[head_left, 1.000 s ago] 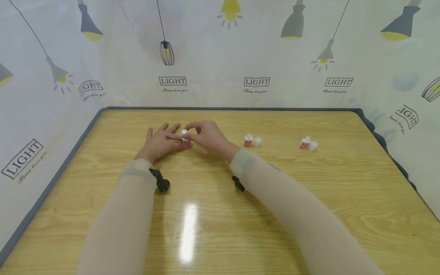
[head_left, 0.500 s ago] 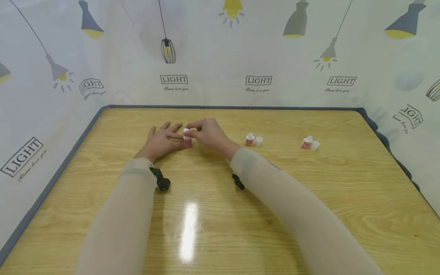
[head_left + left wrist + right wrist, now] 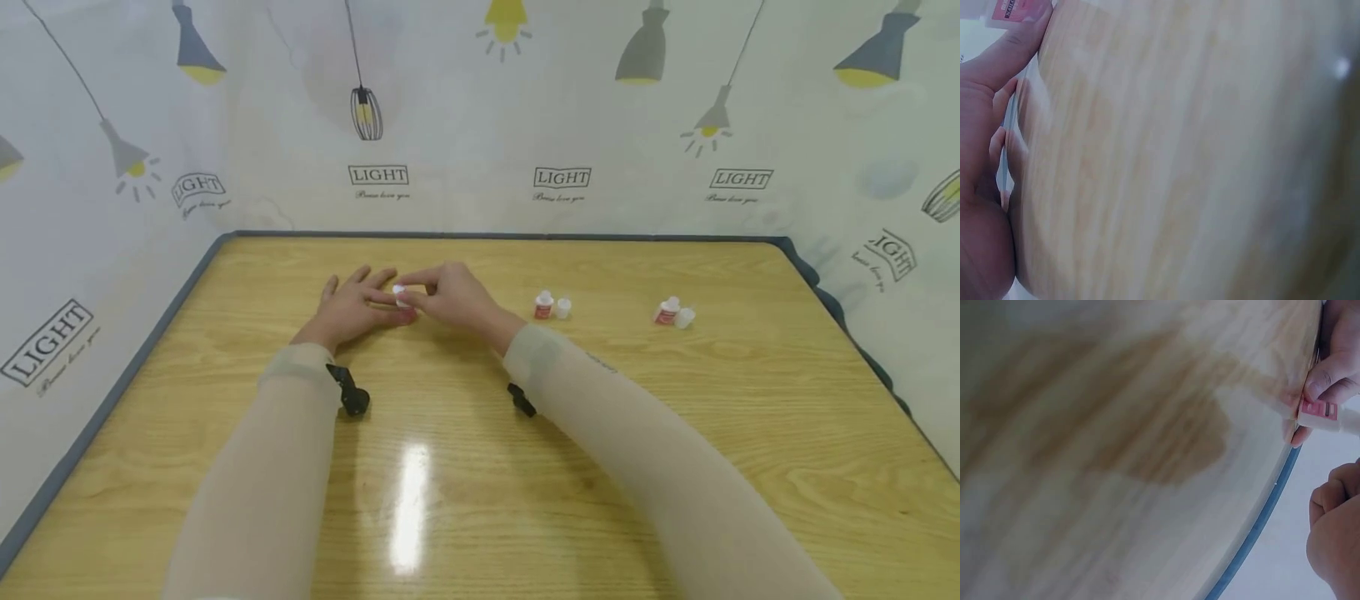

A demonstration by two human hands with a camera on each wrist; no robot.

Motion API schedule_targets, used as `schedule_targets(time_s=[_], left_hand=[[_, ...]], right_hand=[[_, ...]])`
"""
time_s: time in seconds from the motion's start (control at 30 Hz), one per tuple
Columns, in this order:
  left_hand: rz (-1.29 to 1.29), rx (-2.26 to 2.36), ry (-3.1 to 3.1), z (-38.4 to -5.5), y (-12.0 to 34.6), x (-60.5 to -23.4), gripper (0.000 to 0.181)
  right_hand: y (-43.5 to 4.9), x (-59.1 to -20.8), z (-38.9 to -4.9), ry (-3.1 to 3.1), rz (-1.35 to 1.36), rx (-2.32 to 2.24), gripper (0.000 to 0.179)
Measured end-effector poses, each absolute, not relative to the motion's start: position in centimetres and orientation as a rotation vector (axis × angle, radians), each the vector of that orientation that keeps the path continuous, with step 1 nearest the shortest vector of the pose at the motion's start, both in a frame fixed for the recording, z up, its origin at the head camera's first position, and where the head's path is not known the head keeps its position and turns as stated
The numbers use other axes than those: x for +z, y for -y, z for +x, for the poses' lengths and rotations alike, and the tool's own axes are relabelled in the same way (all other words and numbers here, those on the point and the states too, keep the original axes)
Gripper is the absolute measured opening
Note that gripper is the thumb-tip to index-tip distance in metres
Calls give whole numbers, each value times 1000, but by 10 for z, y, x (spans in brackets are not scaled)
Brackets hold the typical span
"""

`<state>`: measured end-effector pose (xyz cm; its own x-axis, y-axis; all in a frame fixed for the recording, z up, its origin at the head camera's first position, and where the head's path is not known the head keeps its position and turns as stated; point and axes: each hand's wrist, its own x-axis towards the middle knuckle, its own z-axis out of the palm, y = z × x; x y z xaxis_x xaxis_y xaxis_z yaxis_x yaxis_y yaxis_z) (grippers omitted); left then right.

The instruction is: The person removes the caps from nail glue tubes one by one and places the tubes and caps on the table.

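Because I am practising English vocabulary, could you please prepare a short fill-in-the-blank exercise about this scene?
1. The left hand holds a bottle while the ____ hand pinches a white cap.
2. Farther right on the table are ____ more bottles.
3. The boxed word repeated on the wall is ____.

Missing words: right; two; LIGHT.

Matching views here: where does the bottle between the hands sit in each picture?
Head: bottle left of centre, between left hand and right hand.
Left wrist: bottle in top-left corner, cut off.
Right wrist: bottle at right edge, upper half.
Shared landmark: left thumb, at the bottle in every view.
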<state>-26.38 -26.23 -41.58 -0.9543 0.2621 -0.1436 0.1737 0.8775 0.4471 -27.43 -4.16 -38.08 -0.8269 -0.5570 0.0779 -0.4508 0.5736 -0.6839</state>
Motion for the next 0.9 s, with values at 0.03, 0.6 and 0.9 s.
schedule_targets(time_s=[0.03,0.6,0.9], left_hand=[[335,652,-2847,-263,263,-416,67],[340,673,-2857,-262,261,-415,64],[364,608,-2844,-265,262,-415,68]], right_hand=[[42,-381,-273,-2676,-874,-1072,34],[44,-376,-268,-2787,-791,-997,29],[45,-375,-269,-2707,-814,-1018,32]])
